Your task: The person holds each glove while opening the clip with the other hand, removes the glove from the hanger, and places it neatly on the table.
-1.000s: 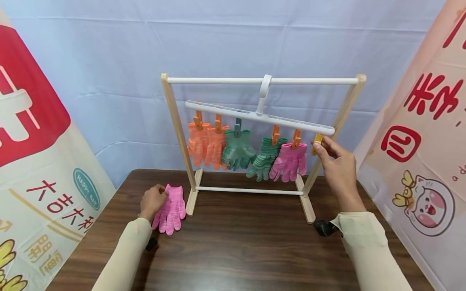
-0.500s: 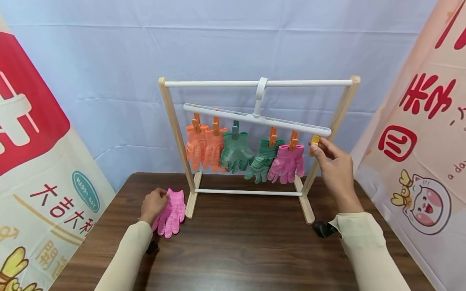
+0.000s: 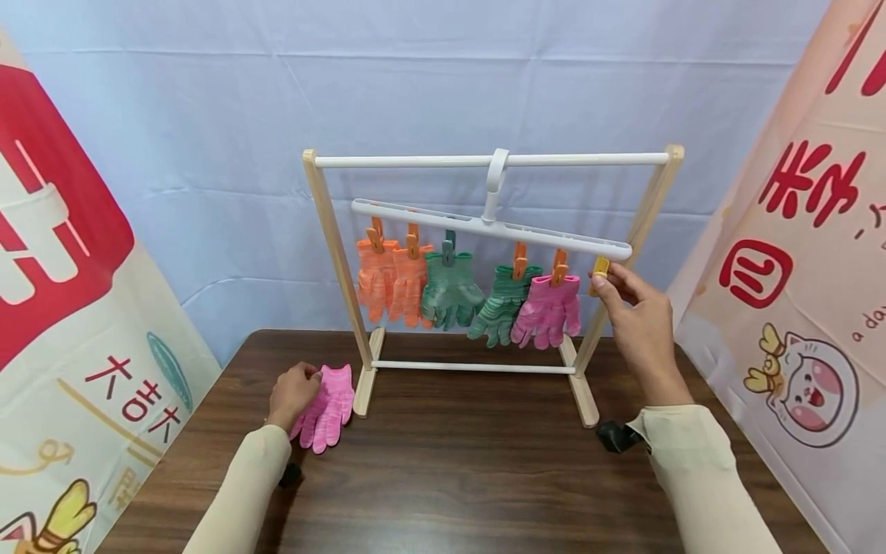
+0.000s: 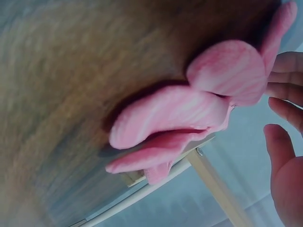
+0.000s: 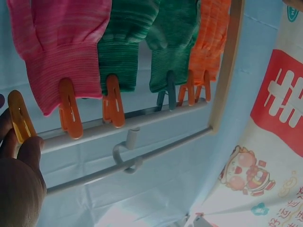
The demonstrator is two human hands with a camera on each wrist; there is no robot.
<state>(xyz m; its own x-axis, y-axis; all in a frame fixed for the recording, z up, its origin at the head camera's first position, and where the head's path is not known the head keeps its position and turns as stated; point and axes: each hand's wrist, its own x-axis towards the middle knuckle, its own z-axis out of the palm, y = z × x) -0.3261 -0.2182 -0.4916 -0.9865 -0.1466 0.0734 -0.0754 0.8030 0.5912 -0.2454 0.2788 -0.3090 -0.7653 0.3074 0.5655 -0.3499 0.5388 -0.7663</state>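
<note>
My right hand (image 3: 640, 323) pinches a yellow clothespin (image 3: 600, 269) at the low right end of the white hanger (image 3: 554, 238). Beside that clothespin, a pink glove (image 3: 549, 312) hangs from an orange clothespin (image 5: 69, 106). Two green gloves (image 3: 451, 288) and two orange gloves (image 3: 377, 281) hang further left, each on its own clothespin. On the table, a second pink glove (image 3: 327, 408) lies to the left of the stand. My left hand (image 3: 294, 396) is at that glove's edge; in the left wrist view its thumb and fingers (image 4: 287, 111) are apart. Part of the glove is hidden behind the hand.
A wooden stand (image 3: 335, 261) with a white top rod (image 3: 408, 161) carries the tilted hanger by its hook. A lower white rod (image 3: 471, 367) joins its feet. Printed cloths (image 3: 789, 308) hang at both sides of the brown table (image 3: 443, 477), before a pale blue backdrop.
The head view has shifted slightly. Both hands stay in place, the right on the yellow clothespin and the left at the pink glove.
</note>
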